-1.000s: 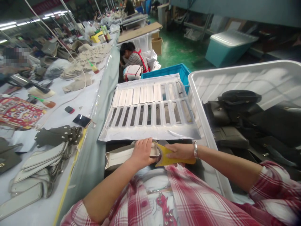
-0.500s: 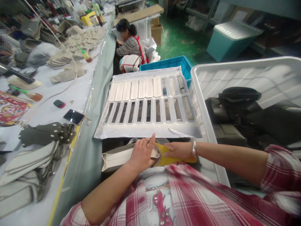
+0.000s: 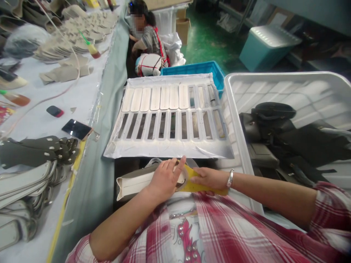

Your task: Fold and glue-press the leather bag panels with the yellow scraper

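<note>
At my lap lies a bag piece (image 3: pixel 134 185), dark grey outside with an off-white inner side and an open left end. My left hand (image 3: pixel 164 179) is closed over its right part, one finger sticking up. In my right hand (image 3: pixel 210 178), fingers closed, is a flat yellow strip or board (image 3: pixel 192 186); its left end meets the bag piece beside my left fingers. My palms hide how the two join. Just beyond my hands rests a white slotted frame (image 3: pixel 164 148), with several off-white rounded strips (image 3: pixel 156 98) along its far row.
To the left, a covered table (image 3: pixel 82 96) carries stacked grey pieces (image 3: pixel 24 184), a phone (image 3: pixel 76 128) and glue bottles (image 3: pixel 90 45). A white bin (image 3: pixel 238 120) with dark bags (image 3: pixel 271 113) stands right. Beyond sit a blue crate (image 3: pixel 192 68) and a co-worker (image 3: pixel 148 40).
The view has shifted slightly, so the table items appear farther left and the frame slightly higher. My hands keep nearly the same hold on the bag piece and yellow strip.
</note>
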A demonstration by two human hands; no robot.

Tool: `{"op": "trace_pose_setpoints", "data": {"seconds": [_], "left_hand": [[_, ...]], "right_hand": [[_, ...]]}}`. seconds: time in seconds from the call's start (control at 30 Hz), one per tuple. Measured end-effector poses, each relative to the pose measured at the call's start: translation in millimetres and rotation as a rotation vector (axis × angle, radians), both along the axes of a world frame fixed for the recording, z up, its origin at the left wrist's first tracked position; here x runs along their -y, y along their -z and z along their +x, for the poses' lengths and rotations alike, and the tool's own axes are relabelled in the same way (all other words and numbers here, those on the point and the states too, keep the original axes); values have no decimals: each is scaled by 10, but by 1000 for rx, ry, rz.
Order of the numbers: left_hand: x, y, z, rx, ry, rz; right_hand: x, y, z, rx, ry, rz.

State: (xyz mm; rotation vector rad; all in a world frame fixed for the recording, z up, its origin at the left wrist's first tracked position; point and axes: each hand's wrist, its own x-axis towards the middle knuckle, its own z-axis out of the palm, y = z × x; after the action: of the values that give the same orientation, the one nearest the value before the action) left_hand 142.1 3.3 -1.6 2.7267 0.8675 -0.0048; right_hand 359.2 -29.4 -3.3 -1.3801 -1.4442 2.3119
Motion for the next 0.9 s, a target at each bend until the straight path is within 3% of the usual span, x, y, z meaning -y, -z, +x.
{"op": "trace_pose_setpoints", "data": {"seconds": [0.27,0.47,0.7,0.83,0.9], "left_hand": [[-60,28,-121,105,44,-52],[-80,7,-361,140,65,-41],[18,-33,-370,141,-7,42],[146,-27,-309,98,-80,87],[207,-8,-281,65,-127,107]], "right_hand": [[101,9,-142,34,107,3],[141,-20,-295,108,213,-23],[334,82,-605,171,528,65],[555,-91,-477,120,564,105],[638,-224,-356,67,700,206]]}}
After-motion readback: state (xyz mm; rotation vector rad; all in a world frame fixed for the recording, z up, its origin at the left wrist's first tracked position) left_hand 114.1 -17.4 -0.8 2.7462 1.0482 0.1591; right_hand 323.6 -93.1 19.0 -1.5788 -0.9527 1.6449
